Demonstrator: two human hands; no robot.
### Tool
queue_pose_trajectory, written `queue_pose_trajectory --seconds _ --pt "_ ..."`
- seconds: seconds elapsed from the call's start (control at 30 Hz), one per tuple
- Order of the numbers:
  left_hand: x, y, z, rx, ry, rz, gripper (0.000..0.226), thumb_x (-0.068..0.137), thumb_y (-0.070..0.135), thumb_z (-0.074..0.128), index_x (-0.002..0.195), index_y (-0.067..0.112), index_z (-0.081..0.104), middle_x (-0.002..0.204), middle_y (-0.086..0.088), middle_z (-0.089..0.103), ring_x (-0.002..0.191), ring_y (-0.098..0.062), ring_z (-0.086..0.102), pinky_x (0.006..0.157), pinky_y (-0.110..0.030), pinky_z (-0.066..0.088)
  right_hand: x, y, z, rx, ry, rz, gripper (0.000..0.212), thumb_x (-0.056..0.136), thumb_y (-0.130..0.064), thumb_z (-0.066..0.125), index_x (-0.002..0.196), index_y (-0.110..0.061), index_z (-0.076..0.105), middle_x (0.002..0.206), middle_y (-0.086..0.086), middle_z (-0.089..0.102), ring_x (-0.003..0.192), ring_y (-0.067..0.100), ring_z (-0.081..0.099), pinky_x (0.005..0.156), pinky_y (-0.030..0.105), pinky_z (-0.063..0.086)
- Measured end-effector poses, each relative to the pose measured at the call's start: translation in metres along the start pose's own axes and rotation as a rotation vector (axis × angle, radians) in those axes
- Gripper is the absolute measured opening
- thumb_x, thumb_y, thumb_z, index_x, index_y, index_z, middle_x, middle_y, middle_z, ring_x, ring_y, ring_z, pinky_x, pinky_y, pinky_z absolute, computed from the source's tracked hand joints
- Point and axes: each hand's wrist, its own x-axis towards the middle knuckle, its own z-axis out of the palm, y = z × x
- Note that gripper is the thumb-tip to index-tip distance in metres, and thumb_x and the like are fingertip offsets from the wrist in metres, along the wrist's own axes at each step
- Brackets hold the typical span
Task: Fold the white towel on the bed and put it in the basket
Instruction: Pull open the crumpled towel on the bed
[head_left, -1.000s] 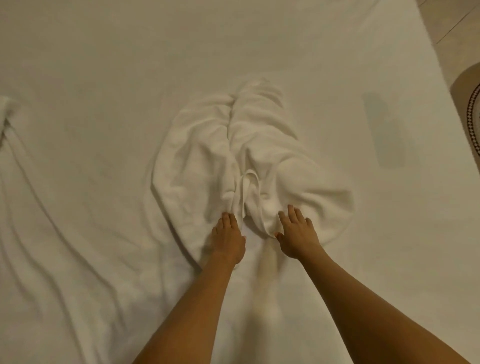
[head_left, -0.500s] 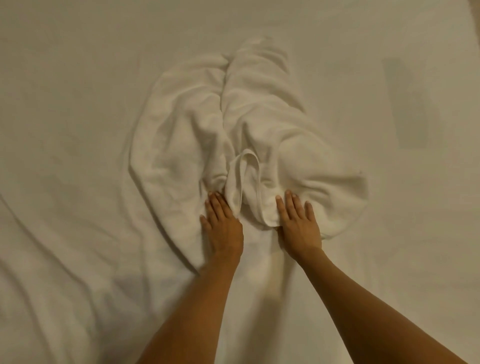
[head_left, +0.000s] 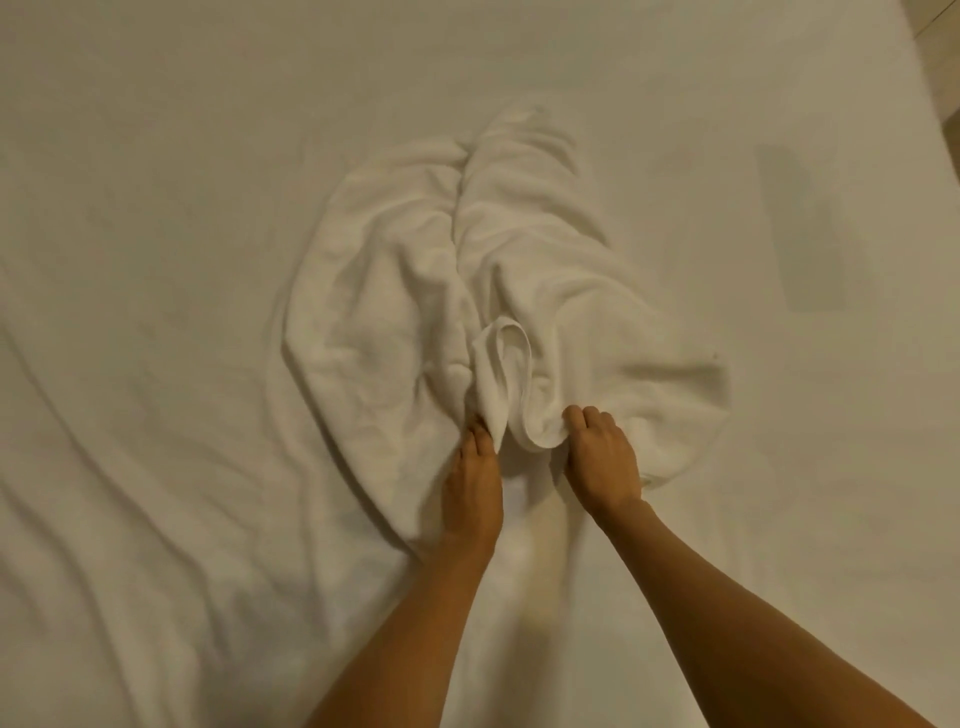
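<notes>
The white towel (head_left: 524, 270) lies crumpled in the middle of the bed, bunched into two long lobes with a looped hem between them. My left hand (head_left: 474, 483) rests at the near edge of the left lobe, its fingertips tucked under the hem fold. My right hand (head_left: 602, 457) has its fingers curled into the near edge of the right lobe, pinching the fabric. No basket is in view.
A white bed sheet (head_left: 156, 364) covers the whole view, with deep wrinkles at the left and near left. A faint grey rectangular patch (head_left: 800, 228) shows on the sheet at the right. A strip of floor (head_left: 940, 47) appears past the bed's top right corner.
Both hands went from lying flat with fingers spread on the towel's near edge to curling into the fabric. The view has shifted a little over the bed.
</notes>
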Motion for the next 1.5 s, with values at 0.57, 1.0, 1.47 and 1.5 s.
queue_pose_trajectory --seconds 0.57,1.0,1.47,1.5 --pt "0.018 -0.049 -0.031 0.047 0.054 -0.028 0.062 0.090 -0.005 0.040 0.148 0.005 0.020 0.157 -0.015 0.016 0.144 -0.027 0.019 0.115 -0.033 0.022 -0.009 0.019 -0.010 -0.101 -0.157 -0.041 0.064 0.091 -0.002 0.043 0.149 -0.015 0.021 0.155 0.015 0.024 0.142 0.030 0.026 0.115 0.040 0.021" --pt "-0.058 -0.074 -0.007 -0.023 -0.229 0.212 0.036 0.063 -0.005 0.056 0.096 -0.007 0.071 0.098 -0.018 0.073 0.084 -0.028 0.073 0.086 -0.025 0.051 -0.062 0.017 -0.018 -0.016 -0.459 0.075 0.063 0.092 0.000 0.036 0.148 -0.024 0.024 0.156 0.001 0.025 0.140 0.019 0.030 0.112 0.029 0.030" --pt "0.103 0.007 -0.194 0.238 -0.174 0.009 0.050 0.098 0.005 0.031 0.145 -0.002 0.016 0.144 -0.026 0.035 0.126 -0.034 0.047 0.100 -0.039 0.041 0.091 -0.038 -0.172 -0.289 -0.440 0.227 0.036 0.091 -0.016 0.045 0.126 -0.014 0.049 0.123 0.008 0.056 0.111 0.027 0.059 0.086 0.033 0.048" --pt "0.119 0.022 -0.222 0.157 -0.172 -0.046 0.045 0.097 0.008 0.035 0.141 -0.002 0.026 0.139 -0.023 0.043 0.122 -0.035 0.049 0.096 -0.038 0.044 0.109 -0.045 -0.196 -0.209 -0.430 0.273 0.034 0.088 -0.014 0.052 0.122 -0.011 0.051 0.121 0.010 0.058 0.108 0.028 0.060 0.085 0.033 0.050"
